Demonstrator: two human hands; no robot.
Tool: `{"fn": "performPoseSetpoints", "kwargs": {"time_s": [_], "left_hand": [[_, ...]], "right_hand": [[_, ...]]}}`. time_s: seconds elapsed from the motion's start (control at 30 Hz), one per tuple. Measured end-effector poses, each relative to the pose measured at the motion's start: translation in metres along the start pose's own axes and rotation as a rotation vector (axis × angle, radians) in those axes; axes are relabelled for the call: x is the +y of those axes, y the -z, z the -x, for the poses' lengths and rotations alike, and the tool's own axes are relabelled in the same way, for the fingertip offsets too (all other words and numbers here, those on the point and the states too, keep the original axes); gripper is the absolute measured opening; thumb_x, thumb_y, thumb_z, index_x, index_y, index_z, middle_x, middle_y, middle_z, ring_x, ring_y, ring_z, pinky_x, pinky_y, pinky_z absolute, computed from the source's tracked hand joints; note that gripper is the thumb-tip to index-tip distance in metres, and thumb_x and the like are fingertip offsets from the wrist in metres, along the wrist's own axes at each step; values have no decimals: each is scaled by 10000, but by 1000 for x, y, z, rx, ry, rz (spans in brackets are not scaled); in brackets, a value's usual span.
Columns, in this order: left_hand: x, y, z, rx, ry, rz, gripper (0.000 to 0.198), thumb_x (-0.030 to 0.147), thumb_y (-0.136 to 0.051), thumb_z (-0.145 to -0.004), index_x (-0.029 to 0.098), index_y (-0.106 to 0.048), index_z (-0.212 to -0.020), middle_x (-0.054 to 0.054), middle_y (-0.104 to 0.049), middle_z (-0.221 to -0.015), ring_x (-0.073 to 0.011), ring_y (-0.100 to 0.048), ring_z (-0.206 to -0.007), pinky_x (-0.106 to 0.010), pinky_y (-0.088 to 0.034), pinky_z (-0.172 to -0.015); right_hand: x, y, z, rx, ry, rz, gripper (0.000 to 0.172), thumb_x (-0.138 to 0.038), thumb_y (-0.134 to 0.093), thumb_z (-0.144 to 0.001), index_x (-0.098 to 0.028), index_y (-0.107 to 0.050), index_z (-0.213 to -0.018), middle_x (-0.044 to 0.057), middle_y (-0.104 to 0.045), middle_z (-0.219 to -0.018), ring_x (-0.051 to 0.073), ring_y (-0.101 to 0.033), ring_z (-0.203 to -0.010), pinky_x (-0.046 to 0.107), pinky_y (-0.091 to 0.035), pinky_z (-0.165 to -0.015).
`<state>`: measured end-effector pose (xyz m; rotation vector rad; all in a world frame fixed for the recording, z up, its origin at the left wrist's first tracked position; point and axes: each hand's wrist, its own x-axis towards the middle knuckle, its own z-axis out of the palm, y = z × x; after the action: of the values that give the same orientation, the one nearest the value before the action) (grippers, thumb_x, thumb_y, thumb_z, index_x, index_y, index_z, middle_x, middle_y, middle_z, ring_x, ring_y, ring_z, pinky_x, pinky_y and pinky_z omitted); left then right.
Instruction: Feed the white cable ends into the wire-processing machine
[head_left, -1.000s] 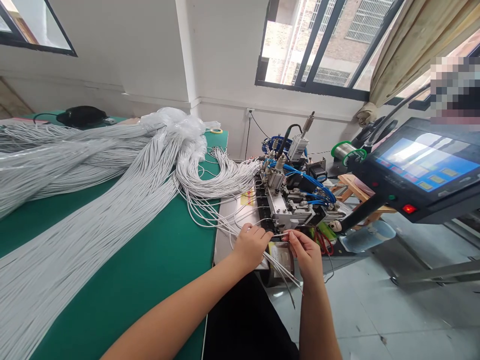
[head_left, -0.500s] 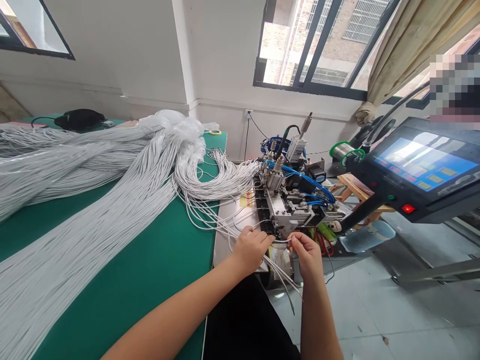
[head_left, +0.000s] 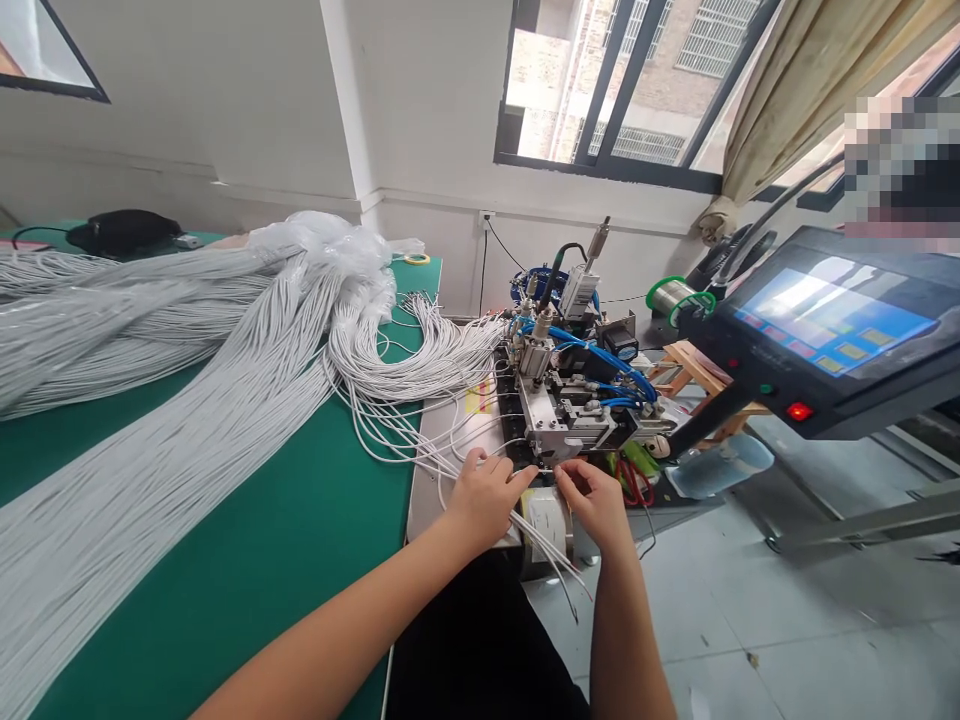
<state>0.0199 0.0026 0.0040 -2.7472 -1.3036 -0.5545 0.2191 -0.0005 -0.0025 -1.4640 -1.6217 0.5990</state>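
My left hand (head_left: 487,497) is closed on white cables at the front edge of the machine (head_left: 551,400), its thumb and index finger pointing right. Several cable ends (head_left: 551,550) stick out below that hand, over a labelled cylinder (head_left: 546,522). My right hand (head_left: 592,495) pinches the end of one white cable (head_left: 546,471), which spans the short gap between my two hands. Other white cables (head_left: 427,370) run from the big bundle into the machine's left side.
A long bundle of white cables (head_left: 187,450) in clear plastic lies on the green table (head_left: 247,600). To the right are a touchscreen panel (head_left: 832,315), a wire spool (head_left: 671,298), red-handled scissors (head_left: 636,482) and a clear plastic tub (head_left: 724,468). Part of a person shows blurred at upper right.
My hands have drawn closer together, shortening the visible cable between them, and the right hand has come nearer the machine's front edge. The whole view has shifted slightly.
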Motion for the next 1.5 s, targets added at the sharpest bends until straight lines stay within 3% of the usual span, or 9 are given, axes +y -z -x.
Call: {"fn": "performPoseSetpoints", "kwargs": {"time_s": [0.17,0.4,0.53,0.8,1.0,1.17,1.33,1.5], "left_hand": [[2,-1,-1,-24,45,-1,478,125,-493,-790,263,-502,-1247,-50,-604,-925,-216,-554,-885,-424,-280,-901],[2,-2,-4,-78,33,-70,587,119,-520,-789,350,-436,-1322,-50,-593,-928,-218,-557,-879,-460,-261,-944],[3,-3,-7,-102,7,-132,632,134,-530,-799,402,-386,-1353,-46,-586,-930,-216,-559,-868,-483,-252,-970],[6,-1,-6,-118,30,-156,640,139,-529,-801,403,-372,-1363,-46,-588,-920,-217,-567,-875,-481,-268,-978],[11,1,-10,-155,51,-178,595,171,-528,-830,408,-378,-1355,-40,-591,-909,-212,-574,-855,-500,-263,-989],[13,4,-16,-182,59,-190,577,170,-526,-827,406,-395,-1338,-41,-595,-897,-220,-579,-855,-508,-279,-977],[7,2,-9,-85,34,-108,563,160,-535,-793,354,-451,-1314,-52,-603,-949,-224,-558,-917,-476,-306,-965],[3,-3,1,85,34,-71,418,165,-523,-790,243,-580,-1196,-81,-600,-1130,-242,-520,-1047,-484,-254,-1016]], "right_hand": [[9,-7,-7,-24,-45,-91,265,-412,-572,-804,-177,-609,-686,-5,-540,-593,146,-465,-563,249,-362,-544],[25,-16,-14,-152,-140,-374,330,-480,-567,-780,-200,-469,-635,-41,-403,-579,123,-370,-557,227,-314,-528],[30,-21,-13,-155,-211,-483,342,-495,-577,-762,-202,-451,-637,-62,-346,-553,106,-305,-514,215,-263,-493],[28,-24,-10,5,-85,-394,294,-438,-593,-775,-191,-514,-636,-38,-439,-594,130,-401,-582,233,-337,-557],[34,-27,-15,-85,-235,-551,314,-460,-619,-720,-190,-506,-606,-51,-429,-537,110,-365,-509,221,-304,-490],[35,-32,-13,-80,-360,-708,319,-467,-669,-667,-193,-516,-607,-54,-460,-524,109,-384,-481,224,-314,-480],[30,-30,-4,-38,-356,-725,344,-486,-707,-676,-174,-569,-637,-42,-510,-555,110,-413,-494,227,-326,-492],[26,-6,18,34,-256,-530,360,-498,-669,-752,-170,-574,-639,-43,-442,-544,108,-381,-515,225,-292,-485]]}}
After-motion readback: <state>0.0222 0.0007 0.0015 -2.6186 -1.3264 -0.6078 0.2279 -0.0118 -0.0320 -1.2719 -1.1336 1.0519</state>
